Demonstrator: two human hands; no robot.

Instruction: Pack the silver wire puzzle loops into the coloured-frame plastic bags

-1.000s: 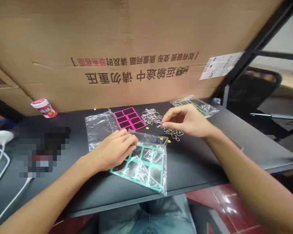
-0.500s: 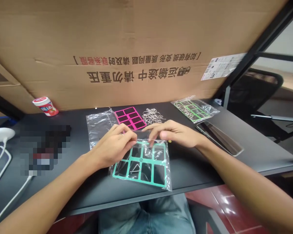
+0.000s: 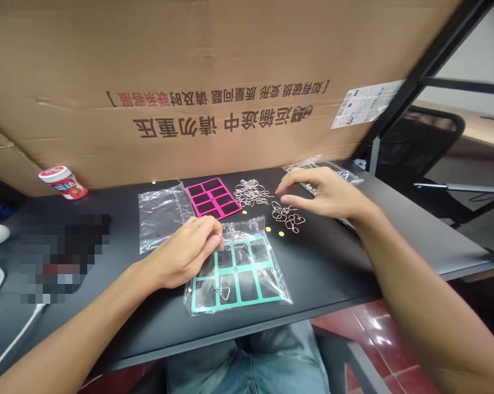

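Observation:
My left hand point(image 3: 193, 246) is closed on the upper left edge of a clear plastic bag point(image 3: 247, 225). Inside that bag lie a teal grid frame point(image 3: 247, 271) and a bent metal wire piece point(image 3: 222, 291). My right hand point(image 3: 319, 191) hovers with curved fingers and thumb apart, nothing visible between them. Just below its fingertips is a small heap of metal wire puzzle pieces point(image 3: 290, 218). A bigger pile of wire puzzle pieces point(image 3: 251, 192) sits to its left, beside a pink grid frame point(image 3: 213, 199). Several yellow dots point(image 3: 268, 229) lie near the bag.
A flat plastic bag point(image 3: 160, 216) lies left of the pink frame. Behind my right hand is another bagged set point(image 3: 308, 163), partly hidden, and a phone point(image 3: 348, 223) shows under my wrist. A red-and-white bottle point(image 3: 63, 182) stands back left. Cardboard point(image 3: 230, 54) walls the desk's rear.
My right hand has left the teal frame's bag and moved up and right. A small heap of wire puzzle pieces now shows on the desk under it. The left hand still grips the bag.

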